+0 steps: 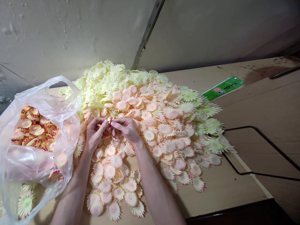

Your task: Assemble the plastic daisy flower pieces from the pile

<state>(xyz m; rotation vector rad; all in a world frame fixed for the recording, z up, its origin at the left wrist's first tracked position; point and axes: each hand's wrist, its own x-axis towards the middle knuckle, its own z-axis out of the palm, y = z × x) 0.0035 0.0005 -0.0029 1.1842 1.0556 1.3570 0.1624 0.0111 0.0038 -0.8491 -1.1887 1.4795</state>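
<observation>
My left hand [95, 132] and my right hand [127, 129] meet over the middle of a big heap of flower-shaped pieces. Thumbs and fingertips of both are pinched around one small pale flower piece [109, 119], mostly hidden by the fingers. Around and below the hands lie cream flower pieces with pink centres and red-tipped petals [164, 128]. Pale yellow-green flower pieces [110, 83] are piled behind them and along the right side.
At the left stands an open clear plastic bag [14, 156] holding many red-edged flower pieces [35, 129]. A green printed packet [223, 88] lies at the back right. A black metal wire frame [274, 147] sits at the right. Behind the table [225, 190] rises a grey wall [93, 34].
</observation>
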